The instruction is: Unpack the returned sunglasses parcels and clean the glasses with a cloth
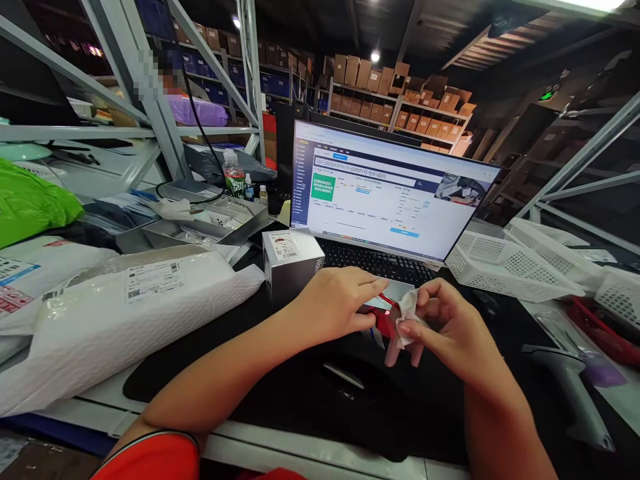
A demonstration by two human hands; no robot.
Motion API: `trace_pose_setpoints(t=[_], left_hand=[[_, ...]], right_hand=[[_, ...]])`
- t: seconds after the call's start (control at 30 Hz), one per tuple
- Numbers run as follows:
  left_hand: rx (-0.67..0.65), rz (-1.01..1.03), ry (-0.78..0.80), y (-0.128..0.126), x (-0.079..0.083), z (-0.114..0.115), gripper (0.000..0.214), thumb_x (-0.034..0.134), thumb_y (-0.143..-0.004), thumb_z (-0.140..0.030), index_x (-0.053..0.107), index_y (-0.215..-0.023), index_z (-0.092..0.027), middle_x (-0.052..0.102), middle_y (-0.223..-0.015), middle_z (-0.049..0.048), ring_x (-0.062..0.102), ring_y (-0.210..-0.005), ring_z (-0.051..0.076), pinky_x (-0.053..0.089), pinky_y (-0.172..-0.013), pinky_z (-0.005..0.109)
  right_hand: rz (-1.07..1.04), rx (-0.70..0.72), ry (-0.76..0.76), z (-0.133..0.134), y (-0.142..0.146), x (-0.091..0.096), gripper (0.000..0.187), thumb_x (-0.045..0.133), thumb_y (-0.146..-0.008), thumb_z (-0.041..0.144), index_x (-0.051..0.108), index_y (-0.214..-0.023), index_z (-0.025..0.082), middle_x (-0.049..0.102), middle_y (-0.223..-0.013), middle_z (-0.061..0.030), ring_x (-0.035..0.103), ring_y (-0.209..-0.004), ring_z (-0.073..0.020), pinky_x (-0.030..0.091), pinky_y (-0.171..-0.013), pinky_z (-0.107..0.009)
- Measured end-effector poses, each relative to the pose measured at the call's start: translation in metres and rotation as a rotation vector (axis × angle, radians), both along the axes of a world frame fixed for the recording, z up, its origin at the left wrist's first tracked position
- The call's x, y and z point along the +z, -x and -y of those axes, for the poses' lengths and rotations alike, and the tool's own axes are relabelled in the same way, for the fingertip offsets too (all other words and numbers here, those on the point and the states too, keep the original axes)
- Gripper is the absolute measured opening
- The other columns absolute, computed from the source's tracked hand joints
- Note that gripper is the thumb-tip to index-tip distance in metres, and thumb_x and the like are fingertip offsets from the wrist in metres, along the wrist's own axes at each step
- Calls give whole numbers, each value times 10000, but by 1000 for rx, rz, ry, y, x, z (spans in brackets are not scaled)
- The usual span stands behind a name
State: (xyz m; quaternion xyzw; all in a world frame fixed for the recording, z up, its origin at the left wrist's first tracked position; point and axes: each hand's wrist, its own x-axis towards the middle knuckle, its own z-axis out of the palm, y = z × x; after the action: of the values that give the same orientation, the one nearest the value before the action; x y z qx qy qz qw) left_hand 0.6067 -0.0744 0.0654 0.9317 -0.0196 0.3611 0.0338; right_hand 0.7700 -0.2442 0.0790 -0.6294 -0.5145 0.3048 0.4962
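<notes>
My left hand and my right hand meet over the front edge of an open laptop. Both are closed on a small red object wrapped partly in clear or white film. My left fingers pinch its left side, my right fingers pinch the film on its right. I cannot make out what the red object is. A small grey-and-white box with a barcode label stands just left of my left hand.
White padded mailers lie at the left, with a green bag behind them. Metal trays and a bottle stand behind. White plastic baskets sit at the right, a handheld scanner lies near them. Shelves of cartons fill the background.
</notes>
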Motion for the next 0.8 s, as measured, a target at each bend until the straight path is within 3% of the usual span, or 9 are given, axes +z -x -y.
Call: trace_pose_setpoints(t=[0.13, 0.33, 0.5, 0.6, 0.7, 0.8], left_hand=[[21, -33, -79, 5, 5, -3, 421, 735, -811, -215, 676, -1217, -124, 764, -1109, 72, 729, -954, 244, 607, -787, 366], [8, -14, -129, 9, 11, -5, 371, 716, -841, -250, 668, -1192, -143, 767, -1052, 51, 727, -882, 213, 580, -694, 319], [20, 19, -377, 6, 9, 4, 223, 626, -921, -237, 663, -1081, -87, 743, -878, 66, 711, -794, 221, 572, -627, 338], [-32, 52, -430, 2, 4, 5, 192, 594, -958, -273, 657, -994, -95, 747, -886, 87, 719, -825, 217, 599, -682, 335], [-85, 83, -398, 0, 3, 3, 187, 591, -964, -290, 653, -975, -114, 757, -908, 80, 727, -850, 205, 618, -785, 343], [-123, 54, -290, 1, 6, -4, 182, 605, -937, -248, 654, -1073, -137, 769, -974, 52, 730, -886, 183, 598, -952, 384]], right_hand=[[173, 82, -16, -2, -3, 2, 315, 757, -881, 315, 469, -788, 226, 699, -711, 24, 702, -596, -157, 517, -559, -254], [162, 266, 32, 1, -14, 7, 177, 647, -954, 231, 478, -901, 237, 743, -796, 13, 720, -689, -160, 523, -704, -283], [431, 65, -61, -12, 7, -4, 269, 673, -900, 177, 463, -736, 217, 637, -663, 48, 586, -588, -109, 387, -568, -220], [629, -48, -196, -21, 26, -13, 301, 609, -900, 112, 417, -686, 202, 561, -640, 54, 463, -571, -89, 307, -562, -224], [670, -80, -158, -20, 27, -11, 300, 593, -903, 105, 402, -692, 199, 523, -629, 62, 395, -563, -83, 275, -557, -225], [543, 110, -21, -8, 1, 0, 324, 662, -893, 184, 417, -681, 199, 531, -620, 65, 413, -572, -81, 296, -552, -210]])
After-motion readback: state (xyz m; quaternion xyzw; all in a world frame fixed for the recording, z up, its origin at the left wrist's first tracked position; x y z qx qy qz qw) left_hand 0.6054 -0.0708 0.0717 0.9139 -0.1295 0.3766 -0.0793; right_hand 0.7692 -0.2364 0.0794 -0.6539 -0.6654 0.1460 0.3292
